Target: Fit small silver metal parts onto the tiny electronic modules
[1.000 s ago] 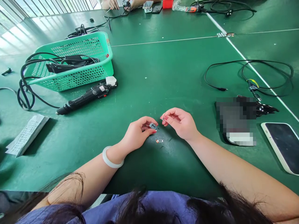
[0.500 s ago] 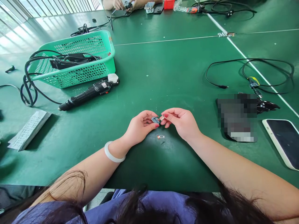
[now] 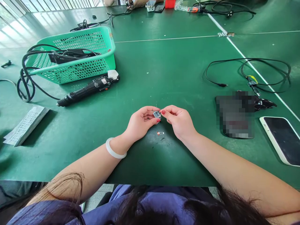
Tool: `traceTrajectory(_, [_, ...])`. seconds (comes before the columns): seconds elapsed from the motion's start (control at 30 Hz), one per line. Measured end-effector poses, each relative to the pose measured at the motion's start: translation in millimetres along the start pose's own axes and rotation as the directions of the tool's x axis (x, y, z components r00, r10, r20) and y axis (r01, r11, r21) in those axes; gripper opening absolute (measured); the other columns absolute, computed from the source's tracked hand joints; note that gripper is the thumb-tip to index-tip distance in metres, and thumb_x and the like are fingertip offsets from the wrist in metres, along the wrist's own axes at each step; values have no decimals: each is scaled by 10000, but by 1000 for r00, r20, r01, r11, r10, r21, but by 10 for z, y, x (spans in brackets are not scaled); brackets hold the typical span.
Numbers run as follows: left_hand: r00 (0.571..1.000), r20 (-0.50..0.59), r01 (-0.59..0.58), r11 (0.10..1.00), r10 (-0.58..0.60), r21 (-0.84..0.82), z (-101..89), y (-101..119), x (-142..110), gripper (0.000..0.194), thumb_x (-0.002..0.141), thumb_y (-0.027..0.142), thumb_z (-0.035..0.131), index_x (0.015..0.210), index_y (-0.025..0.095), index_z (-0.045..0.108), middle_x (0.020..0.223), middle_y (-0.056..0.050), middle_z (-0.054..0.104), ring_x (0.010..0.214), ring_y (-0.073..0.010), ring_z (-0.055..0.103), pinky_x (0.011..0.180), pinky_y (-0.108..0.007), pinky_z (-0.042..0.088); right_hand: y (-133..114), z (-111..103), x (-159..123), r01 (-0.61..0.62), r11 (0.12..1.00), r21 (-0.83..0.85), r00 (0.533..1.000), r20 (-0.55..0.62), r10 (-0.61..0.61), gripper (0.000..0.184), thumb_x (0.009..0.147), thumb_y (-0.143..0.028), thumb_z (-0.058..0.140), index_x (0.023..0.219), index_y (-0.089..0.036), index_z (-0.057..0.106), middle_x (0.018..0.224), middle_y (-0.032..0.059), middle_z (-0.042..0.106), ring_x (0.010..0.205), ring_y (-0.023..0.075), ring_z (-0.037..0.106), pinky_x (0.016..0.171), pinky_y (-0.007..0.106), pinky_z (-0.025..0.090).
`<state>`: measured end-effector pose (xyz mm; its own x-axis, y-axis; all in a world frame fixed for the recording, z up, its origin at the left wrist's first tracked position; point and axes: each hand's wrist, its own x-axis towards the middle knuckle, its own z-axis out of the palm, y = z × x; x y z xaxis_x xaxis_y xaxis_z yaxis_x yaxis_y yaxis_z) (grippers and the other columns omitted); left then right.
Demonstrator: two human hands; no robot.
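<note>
A small grey-blue part with fine detail (image 3: 157, 114), perhaps a little housing, is pinched between the thumb and fingers of my left hand (image 3: 140, 122). My right hand (image 3: 180, 120) is closed, thumb against forefinger, right at the part's right edge. Whatever lies between those right fingertips is hidden or too small to make out. Just below the hands a tiny white piece with an orange-red end (image 3: 160, 133) lies on the green table (image 3: 150, 90). A white bracelet (image 3: 113, 149) circles my left wrist.
A black electric screwdriver (image 3: 87, 90) lies at the left before a green basket (image 3: 77, 73) holding black cables. Folded paper (image 3: 27, 125) sits further left. To the right are a phone (image 3: 284, 140), a blurred dark object (image 3: 234, 117) and a coiled cable (image 3: 267, 59). Another person's hands show at the far edge.
My right fingertips have come up against the grey-blue part; the small light piece seen in them earlier is now hidden. The whole view has shifted slightly.
</note>
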<state>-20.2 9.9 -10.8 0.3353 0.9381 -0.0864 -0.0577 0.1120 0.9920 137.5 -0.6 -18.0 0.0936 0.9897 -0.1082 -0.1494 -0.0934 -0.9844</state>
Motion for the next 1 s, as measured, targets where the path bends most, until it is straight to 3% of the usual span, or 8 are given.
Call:
traceTrajectory(0.17, [1000,-11,23,999,-23,31,20,8,-50,360,713,168,727,1071,168,684,801,-7,686,738,-101,631,781,-285,542,24,-1,-34,37,998,-45,999,-11,-38,352,615,-525,792,659,-191,691,743,11,617,622,103,472,560,280,361])
traceTrajectory(0.47, [998,-11,61,997,-61,-37,55,25,-160,372,728,241,744,1087,169,679,839,-24,707,780,-114,652,795,-283,550,19,-36,-131,232,924,-304,971,11,-240,357,681,-520,767,598,-199,631,677,-2,564,624,118,473,574,293,375])
traceTrajectory(0.57, [995,-14,93,994,-94,-58,58,35,-179,355,750,246,725,1091,163,677,816,-23,704,751,-110,653,804,-291,551,3,-48,-153,252,911,-326,967,43,-251,359,693,-526,757,597,-204,630,680,4,575,633,127,491,583,300,391])
traceTrajectory(0.73, [992,-37,119,988,-123,-96,60,32,-185,337,760,248,716,1080,153,675,856,-40,719,748,-108,657,814,-297,551,-7,-73,-167,282,885,-369,959,112,-259,213,759,-449,723,784,-237,718,786,13,653,638,128,513,610,311,432])
traceTrajectory(0.87, [992,-38,119,990,-123,-76,64,33,-202,359,755,262,723,1094,152,673,880,-52,725,778,-125,664,826,-313,553,-8,-92,-168,300,862,-408,954,127,-271,118,786,-344,699,769,-229,711,778,12,657,664,135,537,622,308,442])
traceTrajectory(1.0, [996,-46,75,997,-76,-16,74,42,-225,405,740,240,733,1133,166,667,944,-53,726,879,-144,669,895,-327,539,-16,-104,-166,277,864,-421,961,132,-243,132,795,-344,681,760,-218,699,782,15,663,673,136,543,625,306,440])
